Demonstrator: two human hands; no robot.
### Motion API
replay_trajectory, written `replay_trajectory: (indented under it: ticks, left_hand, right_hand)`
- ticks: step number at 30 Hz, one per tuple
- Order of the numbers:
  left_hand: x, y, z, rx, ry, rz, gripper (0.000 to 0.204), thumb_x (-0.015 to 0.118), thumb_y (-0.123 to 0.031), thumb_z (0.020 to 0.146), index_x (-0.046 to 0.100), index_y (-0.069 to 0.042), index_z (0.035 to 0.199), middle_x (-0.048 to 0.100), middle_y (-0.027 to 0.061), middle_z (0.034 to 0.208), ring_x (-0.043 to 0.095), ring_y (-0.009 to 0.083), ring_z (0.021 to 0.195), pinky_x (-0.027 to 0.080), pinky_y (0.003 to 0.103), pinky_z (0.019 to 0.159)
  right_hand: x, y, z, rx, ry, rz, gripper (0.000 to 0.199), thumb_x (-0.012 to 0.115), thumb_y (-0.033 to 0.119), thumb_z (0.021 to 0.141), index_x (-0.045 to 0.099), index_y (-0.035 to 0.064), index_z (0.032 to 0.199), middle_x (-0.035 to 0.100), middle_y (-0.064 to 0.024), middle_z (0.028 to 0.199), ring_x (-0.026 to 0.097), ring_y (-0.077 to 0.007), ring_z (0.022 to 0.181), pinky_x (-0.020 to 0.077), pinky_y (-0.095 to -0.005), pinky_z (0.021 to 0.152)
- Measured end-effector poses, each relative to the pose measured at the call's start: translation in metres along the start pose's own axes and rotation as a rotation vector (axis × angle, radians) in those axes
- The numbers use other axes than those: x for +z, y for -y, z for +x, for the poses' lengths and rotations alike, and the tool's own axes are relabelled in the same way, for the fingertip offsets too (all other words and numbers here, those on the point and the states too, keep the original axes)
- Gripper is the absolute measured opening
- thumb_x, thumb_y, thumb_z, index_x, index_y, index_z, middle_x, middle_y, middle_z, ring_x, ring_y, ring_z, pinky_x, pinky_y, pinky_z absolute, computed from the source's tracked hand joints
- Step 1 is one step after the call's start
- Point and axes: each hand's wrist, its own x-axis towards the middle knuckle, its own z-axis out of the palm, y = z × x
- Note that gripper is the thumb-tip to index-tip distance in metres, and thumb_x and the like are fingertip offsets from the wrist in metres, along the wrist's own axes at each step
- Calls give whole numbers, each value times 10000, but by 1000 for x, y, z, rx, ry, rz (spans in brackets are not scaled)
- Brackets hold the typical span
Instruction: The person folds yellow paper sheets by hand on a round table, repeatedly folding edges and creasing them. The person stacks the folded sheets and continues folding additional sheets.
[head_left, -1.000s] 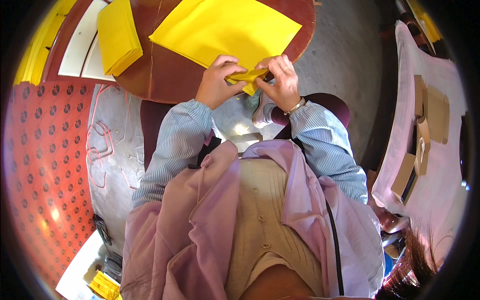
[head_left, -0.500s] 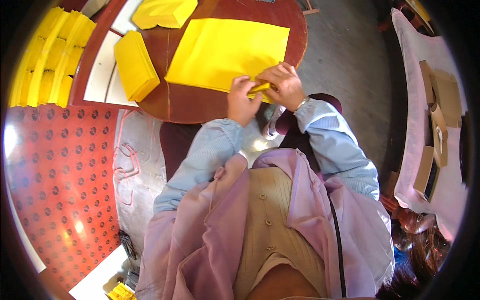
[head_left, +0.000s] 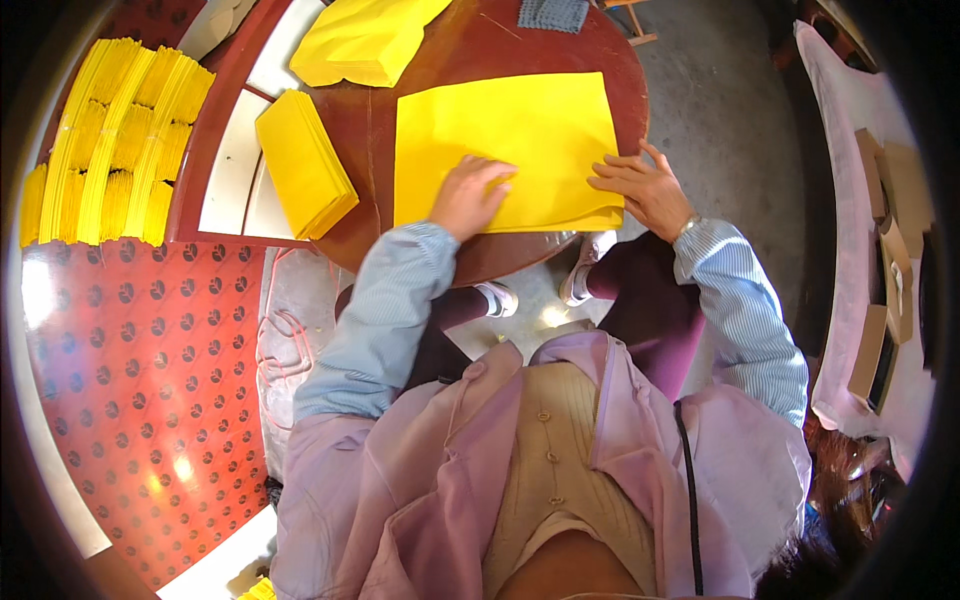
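Note:
A flat yellow sheet [head_left: 510, 125], cloth-like or papery, lies on the round brown table [head_left: 470, 50], its near edge at the table's front rim. On its lower middle rests my left hand [head_left: 470, 198], fingers loosely together and pointing right, slightly blurred, with nothing seen in them. My right hand [head_left: 650, 195] is at the sheet's right edge, fingers stretched out and touching it. Left of the sheet sits a folded yellow stack [head_left: 305, 165]. Beyond that lies a puffier yellow piece [head_left: 365, 40].
Tied yellow bundles [head_left: 120, 140] are piled at the far left beside a white-panelled surface with a brown edge [head_left: 185, 200]. A grey cloth [head_left: 553, 14] lies at the table's far side. Open cardboard boxes [head_left: 895, 270] stand on a pink-covered table [head_left: 845, 300] at right.
My hands have moved apart, letting go of the folded near edge they pinched. The sheet now lies flatter. The whole view has shifted, so the table sits lower and further right.

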Motion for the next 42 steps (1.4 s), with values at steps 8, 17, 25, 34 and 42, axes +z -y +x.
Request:
replay_trajectory:
  ticks: [8, 17, 25, 34, 42]
  left_hand:
    - [-79, 81, -26, -533, 3, -424, 558, 441, -468, 1126, 529, -80, 1518, 723, 135, 1282, 633, 295, 1249, 451, 407, 1119]
    - [-90, 98, -42, -654, -137, -720, 839, 824, -171, 903, 338, -32, 1573, 754, 173, 1174, 692, 252, 1157, 536, 331, 1009]
    - [-72, 85, -49, -810, -205, -335, 854, 832, -92, 859, 357, -12, 1564, 766, 127, 1001, 703, 166, 874, 554, 275, 796]
    - [-71, 73, -56, -700, -235, -462, 908, 833, 27, 826, 360, -44, 1597, 699, 59, 933, 655, 143, 882, 518, 252, 866]
    - [-70, 85, -72, -554, -199, -457, 343, 856, 35, 795, 749, -74, 1103, 755, 65, 1038, 683, 213, 1031, 512, 330, 1003]
  right_hand:
    - [-13, -15, 29, 460, 10, 298, 264, 593, 226, 1071, 733, 62, 1223, 753, -176, 1120, 692, -338, 1050, 506, -415, 961]
    - [-7, -19, 42, 584, -87, 490, 329, 610, 284, 1070, 728, 8, 1206, 776, -186, 973, 768, -315, 868, 585, -394, 791]
    - [-21, 10, 49, 571, -61, 548, 615, 894, 217, 827, 607, 40, 1341, 781, -177, 1163, 750, -320, 1123, 548, -399, 1017]
    - [-5, 9, 44, 684, -139, 592, 595, 883, 182, 832, 621, 48, 1350, 788, -134, 1173, 742, -282, 1160, 533, -385, 1046]
    - [-1, 1, 33, 591, -70, 678, 422, 894, 105, 790, 742, 96, 1183, 752, -61, 1021, 698, -212, 1044, 531, -372, 974]
